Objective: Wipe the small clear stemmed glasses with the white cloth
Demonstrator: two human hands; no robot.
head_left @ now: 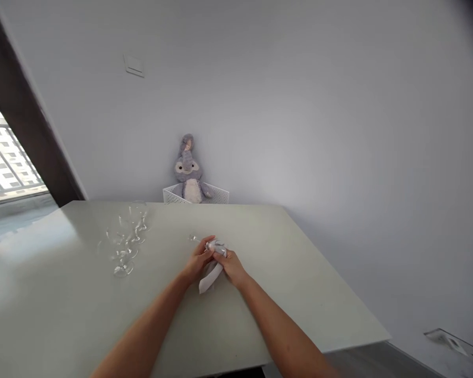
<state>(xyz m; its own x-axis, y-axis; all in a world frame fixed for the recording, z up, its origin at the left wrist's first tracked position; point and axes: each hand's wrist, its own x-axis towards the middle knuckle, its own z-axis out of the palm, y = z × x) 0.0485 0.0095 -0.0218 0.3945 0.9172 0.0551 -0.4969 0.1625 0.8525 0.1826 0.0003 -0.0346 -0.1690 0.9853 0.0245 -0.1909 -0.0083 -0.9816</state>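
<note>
In the middle of the table a clear stemmed glass [222, 251] lies on its side in the air between my hands. Its small foot [193, 238] points to the left. My left hand [199, 260] is closed around the glass near the stem. A white strip of cloth or paper [210, 278] hangs down from my right hand [232, 266], which pinches it against the bowl. Part of the bowl is hidden by my fingers. Several clear stemmed glasses [123, 269] stand upright in a row to the left.
The pale glossy table [299, 294] reaches to the wall. Behind its far edge, a grey plush toy [192, 190] sits in a white perforated basket [220, 196]. A wall switch [134, 65] is above, and a dark-framed window lies at the left.
</note>
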